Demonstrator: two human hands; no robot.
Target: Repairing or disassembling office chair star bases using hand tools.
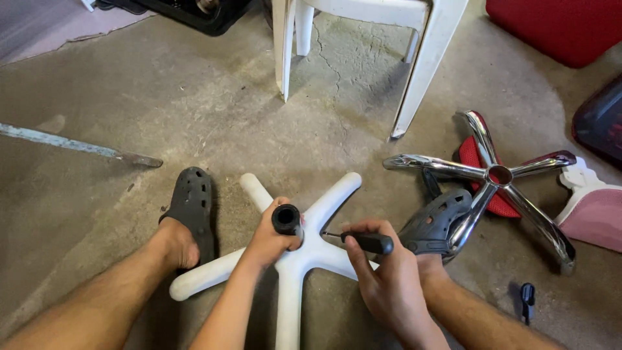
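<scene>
Head view: your left hand [269,240] is closed around the black cylinder [286,219] standing in the hub of the white five-arm base [295,259] on the concrete floor [129,110]. The base looks stiff and light; hold it at the hub. Your right hand [389,285] grips a black-handled screwdriver [366,242], tip at the hub. Open floor lies left; the chrome base [499,176] crowds the right.

- Two five-armed chair bases are lying on the floor: one white base [295,259] at 6 o'clock, one chrome base [492,178] at 3 o'clock.
- Two dark grey clogs are showing: one [191,207] at 8 o'clock, one [437,223] at 4 o'clock.
- One black-handled screwdriver [366,242] is sitting at 5 o'clock.
- One black cylinder [286,219] is standing at the white base's hub.
- One white plastic chair [421,65] is standing at 12 o'clock.
- Two hands are working: left hand [269,240], right hand [385,279].
</scene>
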